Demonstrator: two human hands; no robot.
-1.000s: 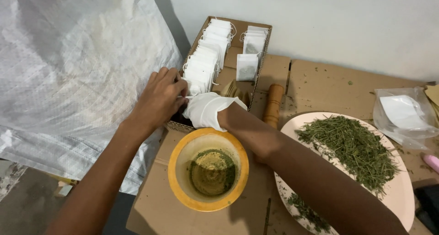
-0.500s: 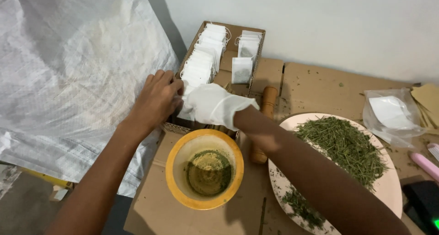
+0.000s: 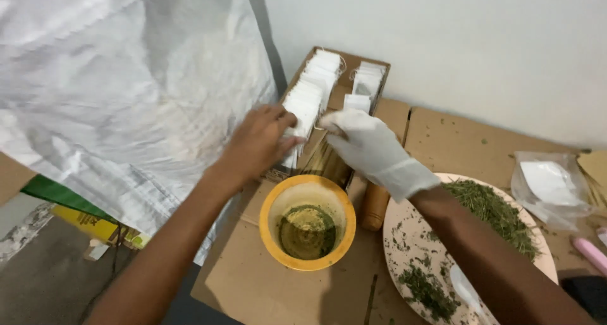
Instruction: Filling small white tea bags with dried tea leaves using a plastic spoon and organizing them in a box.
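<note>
Hidden: your fingertips cover the front of the cardboard box point(image 3: 378, 72) — I cannot tell what they pinch.
Left hand point(image 3: 259, 141): bare, fingers curled on the row of white sachets point(image 3: 310, 100) in the box.
Right hand point(image 3: 370, 145): gloved, fingers bent, touching the same row.
Around: white sack point(image 3: 120, 78) at left; plate of dried herbs point(image 3: 490, 211) — right; yellow bowl point(image 3: 308, 222) of powder below your hands.
</note>
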